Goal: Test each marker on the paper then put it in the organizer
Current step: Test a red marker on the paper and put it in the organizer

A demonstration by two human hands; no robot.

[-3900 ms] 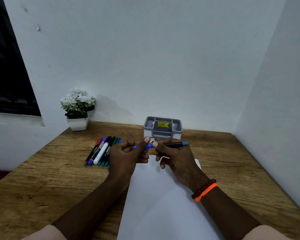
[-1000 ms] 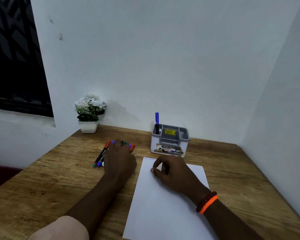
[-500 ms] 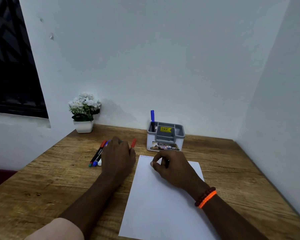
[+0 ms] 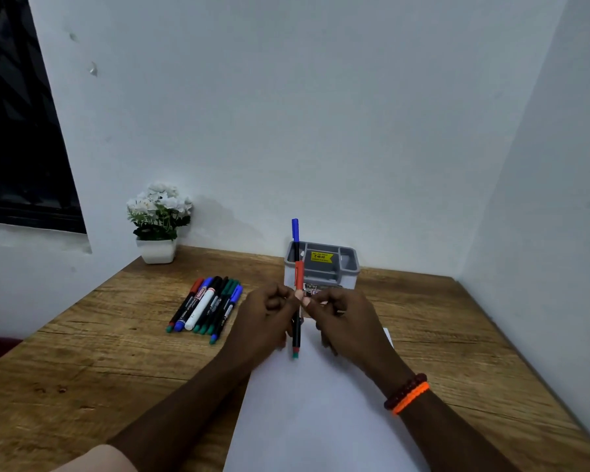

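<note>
A black marker with a red cap (image 4: 297,321) stands upright above the white paper (image 4: 321,403), cap end up. My left hand (image 4: 266,321) and my right hand (image 4: 344,321) both pinch it near the cap, one from each side. Behind them stands the grey organizer (image 4: 334,267), with a blue-capped marker (image 4: 295,233) upright in its left compartment. Several more markers (image 4: 208,304) lie in a row on the wooden table (image 4: 99,352), left of my left hand.
A small white pot of white flowers (image 4: 158,226) stands at the table's back left corner. White walls close the table at the back and the right. A dark window (image 4: 17,131) lies to the left.
My left hand lifted a red-capped marker from the row and brought it over the paper. My right hand rose from the paper and took hold of it too.
</note>
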